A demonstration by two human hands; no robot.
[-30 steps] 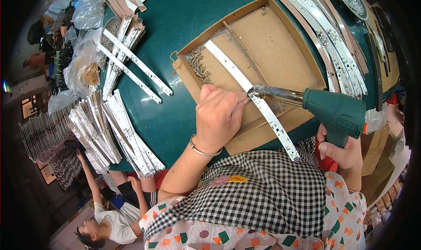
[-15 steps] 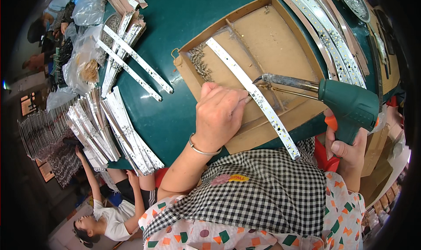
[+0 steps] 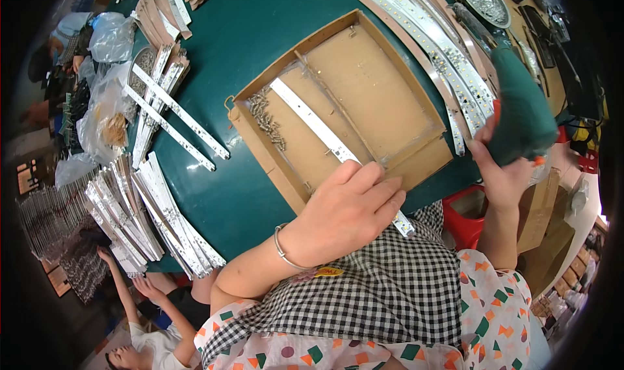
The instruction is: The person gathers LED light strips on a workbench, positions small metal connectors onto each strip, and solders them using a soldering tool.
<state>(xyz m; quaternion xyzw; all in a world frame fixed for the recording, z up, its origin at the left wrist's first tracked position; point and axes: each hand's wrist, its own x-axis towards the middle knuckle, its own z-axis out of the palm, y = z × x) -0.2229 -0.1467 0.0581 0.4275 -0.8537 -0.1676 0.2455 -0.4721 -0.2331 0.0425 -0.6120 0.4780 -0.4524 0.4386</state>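
Observation:
A narrow white LED strip board (image 3: 311,118) slants across the shallow cardboard tray (image 3: 377,87), its near end (image 3: 403,226) sticking out past the tray toward my apron. My left hand (image 3: 351,207) lies over the near half of this board with fingers curled down around it, hiding that stretch. On the right, my right hand (image 3: 504,175) grips the handle of a green soldering gun (image 3: 523,113) with orange parts. The gun is smeared by motion, and its tip cannot be made out. Small metal pieces (image 3: 265,120) are heaped along the tray's left side.
Stacks of LED strip boards lie at left (image 3: 175,217) and at upper right (image 3: 448,51). Two single boards (image 3: 182,123) rest beside the left stacks. A metal bowl of small parts (image 3: 484,3) stands far right. Another person (image 3: 156,337) sits at lower left; a red stool (image 3: 465,211) is near my right arm.
My left hand has slid down the LED strip toward me and turned palm-down over it. The soldering gun has lifted off the board, swinging up and right.

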